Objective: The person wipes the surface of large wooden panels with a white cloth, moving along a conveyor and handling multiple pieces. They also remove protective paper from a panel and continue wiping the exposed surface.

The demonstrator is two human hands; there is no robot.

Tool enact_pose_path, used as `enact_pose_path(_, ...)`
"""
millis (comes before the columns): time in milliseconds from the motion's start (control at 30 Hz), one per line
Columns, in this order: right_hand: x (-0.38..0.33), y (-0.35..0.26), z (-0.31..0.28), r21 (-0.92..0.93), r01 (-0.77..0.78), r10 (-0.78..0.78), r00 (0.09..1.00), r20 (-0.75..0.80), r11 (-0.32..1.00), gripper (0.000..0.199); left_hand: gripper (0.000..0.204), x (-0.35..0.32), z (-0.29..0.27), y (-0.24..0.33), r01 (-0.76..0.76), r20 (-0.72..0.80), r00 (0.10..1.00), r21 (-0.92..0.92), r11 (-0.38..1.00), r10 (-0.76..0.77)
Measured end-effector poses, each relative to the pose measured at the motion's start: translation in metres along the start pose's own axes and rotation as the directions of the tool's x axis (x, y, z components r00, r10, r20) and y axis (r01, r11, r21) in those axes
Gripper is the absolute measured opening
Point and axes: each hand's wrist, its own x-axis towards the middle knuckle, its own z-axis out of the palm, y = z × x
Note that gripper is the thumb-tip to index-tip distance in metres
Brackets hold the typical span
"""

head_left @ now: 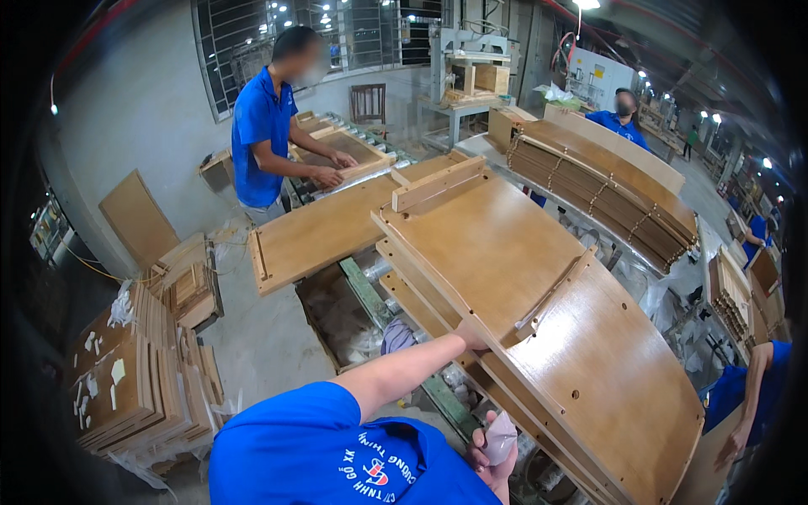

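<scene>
I am standing over a big brown panel (480, 240), which is lying on top of a stack of similar boards, with a wooden strip (555, 290) running across it. My left hand (474, 333) is resting at the panel's near edge; its fingers are partly hiding there, so I cannot tell how tightly that grip is closing. My right hand's grip (497, 473) is wrapping round a soft pinkish pouch (502, 433), just beside the stack. I am probably working along the edge, steadying the wood and keeping the pouch ready; the next move seems to be calling for a firm left hold and a controlled squeeze at the right spot. The pouch is bulging a little, but I cannot tell what it is containing. Beyond the green rail (367, 292), crumpled plastic (358, 337) is lying in a dark recess.
</scene>
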Motion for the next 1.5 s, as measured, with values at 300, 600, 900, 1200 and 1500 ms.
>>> enact_pose_path(300, 0.007, 0.016, 0.012, -0.089, 0.132, -0.131, 0.991, 0.014, 0.987, 0.046, 0.042, 0.004, -0.002, -0.002, 0.030, 0.163, 0.987, -0.069, 0.997, -0.018)
enact_pose_path(600, 0.012, 0.040, 0.014, -0.097, 0.326, -0.328, 0.945, -0.004, 0.940, 0.047, 0.043, 0.009, -0.018, 0.016, 0.045, 0.213, 0.977, -0.216, 0.975, 0.002)
enact_pose_path(900, 0.023, 0.037, 0.021, -0.169, 0.401, -0.407, 0.914, 0.000, 0.901, 0.062, 0.041, 0.009, -0.028, 0.016, 0.040, 0.294, 0.955, -0.249, 0.968, 0.036)
enact_pose_path(1200, 0.018, -0.047, 0.071, -0.195, 0.650, -0.655, 0.754, 0.046, 0.734, 0.051, 0.042, 0.014, -0.016, 0.009, -0.091, 0.370, 0.924, -0.031, 0.995, 0.096)
enact_pose_path(1500, 0.043, -0.170, 0.114, -0.376, 0.624, -0.653, 0.755, 0.061, 0.685, 0.036, 0.042, 0.016, -0.011, 0.007, -0.087, 0.401, 0.915, 0.068, 0.994, 0.053)
